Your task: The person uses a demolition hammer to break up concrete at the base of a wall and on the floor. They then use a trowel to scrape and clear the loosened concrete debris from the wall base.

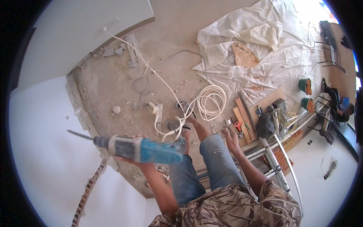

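Observation:
My left hand [133, 162] is wrapped round the front body of a blue and grey rotary hammer [157, 150]. The tool lies level across the left side, its long chisel bit [80, 134] pointing left toward the white wall. The tip seems close to the wall's broken lower edge; whether it touches cannot be told. Near my right knee hangs my right hand [230, 138], holding nothing, its fingers loosely apart. Below the bit, a rough channel [90, 187] is cut into the wall.
Rubble and a power strip [152, 108] lie on the dusty floor, beside a coiled white cable [211, 102] around my feet. Right are wooden planks [244, 123], a black bag [266, 125], a metal ladder [274, 162] and green buckets [304, 85]. Plastic sheeting [242, 34] covers the far floor; a person [334, 100] sits far right.

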A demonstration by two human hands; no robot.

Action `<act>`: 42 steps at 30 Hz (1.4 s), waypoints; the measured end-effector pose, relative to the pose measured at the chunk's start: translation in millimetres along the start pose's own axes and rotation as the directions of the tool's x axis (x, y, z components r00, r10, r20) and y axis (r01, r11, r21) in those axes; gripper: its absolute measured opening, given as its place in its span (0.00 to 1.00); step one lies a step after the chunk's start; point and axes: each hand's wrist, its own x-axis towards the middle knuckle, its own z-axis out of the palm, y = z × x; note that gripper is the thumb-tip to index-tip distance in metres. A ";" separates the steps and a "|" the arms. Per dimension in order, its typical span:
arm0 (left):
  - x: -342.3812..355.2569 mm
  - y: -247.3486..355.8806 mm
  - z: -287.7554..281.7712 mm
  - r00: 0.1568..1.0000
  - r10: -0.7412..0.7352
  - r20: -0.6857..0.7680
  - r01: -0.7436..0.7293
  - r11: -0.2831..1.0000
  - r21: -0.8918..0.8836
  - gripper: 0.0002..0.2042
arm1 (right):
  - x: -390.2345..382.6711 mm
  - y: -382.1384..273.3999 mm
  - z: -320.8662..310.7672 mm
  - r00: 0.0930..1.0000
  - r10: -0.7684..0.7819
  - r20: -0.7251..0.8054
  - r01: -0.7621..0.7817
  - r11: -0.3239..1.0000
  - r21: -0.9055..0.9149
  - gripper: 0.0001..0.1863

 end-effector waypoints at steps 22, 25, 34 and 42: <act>-142.7 1.8 -11.4 0.952 -0.286 0.109 0.283 0.682 -0.674 0.30 | 35.8 -81.2 63.4 0.755 0.183 0.630 -0.649 0.347 0.677 0.33; -205.7 15.0 -31.9 0.961 -0.263 0.079 0.249 0.711 -0.658 0.28 | 108.8 -66.9 44.6 0.918 0.273 0.288 -0.393 0.534 0.748 0.24; -475.2 110.4 -125.6 0.945 0.291 -0.150 -0.326 0.881 -0.344 0.29 | 66.1 -354.6 -67.0 0.803 -0.480 0.353 -0.065 0.517 0.853 0.10; -641.6 106.0 -108.5 0.473 0.711 -0.520 -0.780 0.613 0.128 0.31 | -369.2 -482.5 -80.5 -0.328 -0.905 0.271 -0.006 0.288 0.957 0.15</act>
